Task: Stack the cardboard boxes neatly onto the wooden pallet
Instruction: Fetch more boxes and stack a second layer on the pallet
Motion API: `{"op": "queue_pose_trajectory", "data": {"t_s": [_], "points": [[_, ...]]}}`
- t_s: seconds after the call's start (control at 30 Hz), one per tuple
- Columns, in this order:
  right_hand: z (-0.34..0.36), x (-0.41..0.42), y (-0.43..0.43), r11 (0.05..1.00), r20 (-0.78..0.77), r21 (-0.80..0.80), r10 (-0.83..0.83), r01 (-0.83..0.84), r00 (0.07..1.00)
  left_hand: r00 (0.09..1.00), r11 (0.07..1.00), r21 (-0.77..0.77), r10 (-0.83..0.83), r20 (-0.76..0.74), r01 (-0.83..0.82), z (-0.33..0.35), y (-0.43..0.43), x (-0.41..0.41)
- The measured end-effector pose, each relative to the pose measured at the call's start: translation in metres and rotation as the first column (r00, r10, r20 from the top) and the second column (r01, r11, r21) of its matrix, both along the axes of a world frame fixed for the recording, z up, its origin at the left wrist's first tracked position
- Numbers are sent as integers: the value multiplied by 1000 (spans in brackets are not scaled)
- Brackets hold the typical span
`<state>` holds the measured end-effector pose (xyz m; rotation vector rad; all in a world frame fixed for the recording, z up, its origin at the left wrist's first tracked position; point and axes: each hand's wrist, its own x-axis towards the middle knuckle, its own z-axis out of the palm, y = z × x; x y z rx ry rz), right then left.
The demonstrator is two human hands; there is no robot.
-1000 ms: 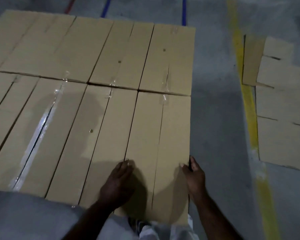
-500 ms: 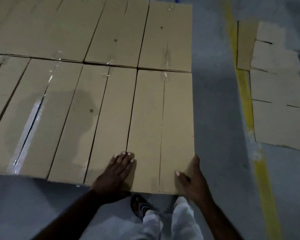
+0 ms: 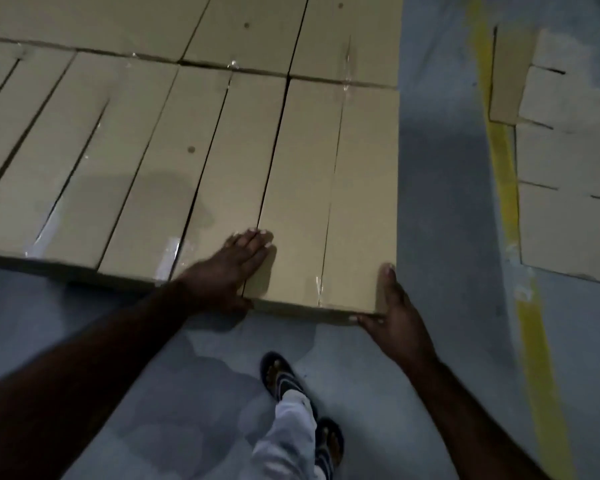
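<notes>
Warehouse floor: grey concrete [image 3: 440,202], painted yellow line [image 3: 506,188], stacked cardboard boxes [image 3: 222,133].

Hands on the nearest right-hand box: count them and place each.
2. The left hand lies flat on top of the box, over its left edge; the right hand grips its near right corner.

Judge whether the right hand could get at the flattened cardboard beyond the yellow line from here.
Probably not without stepping over: the right hand grips the near corner of the box, and bare floor plus the yellow line separate it from the flattened cardboard.
</notes>
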<state>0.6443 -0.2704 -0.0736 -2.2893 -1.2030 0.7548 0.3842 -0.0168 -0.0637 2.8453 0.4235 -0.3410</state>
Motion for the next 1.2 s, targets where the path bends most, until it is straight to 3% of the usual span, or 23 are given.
{"op": "queue_pose_trajectory", "data": {"t_s": [0.37, 0.73, 0.87, 1.07, 1.2], "points": [[-7, -7, -11, 993, 17, 99, -70, 68, 997, 997, 996, 89, -4, 81, -3, -11, -15, -10], [3, -16, -9, 995, 24, 5, -97, 97, 995, 990, 995, 87, 27, 139, -40, -6, -27, -13], [16, -22, -7, 992, -16, -60, -116, 114, 993, 994, 994, 70, 84, 64, -88, 0, -35, -11], [46, -25, 11, 960, -129, -64, -279, 273, 952, 962, 975, -67, 197, -189, -213, 29, -35, 12], [57, -13, 31, 956, -134, -99, -287, 275, 949, 923, 916, -181, 318, -217, -358, 46, -26, 43]]}}
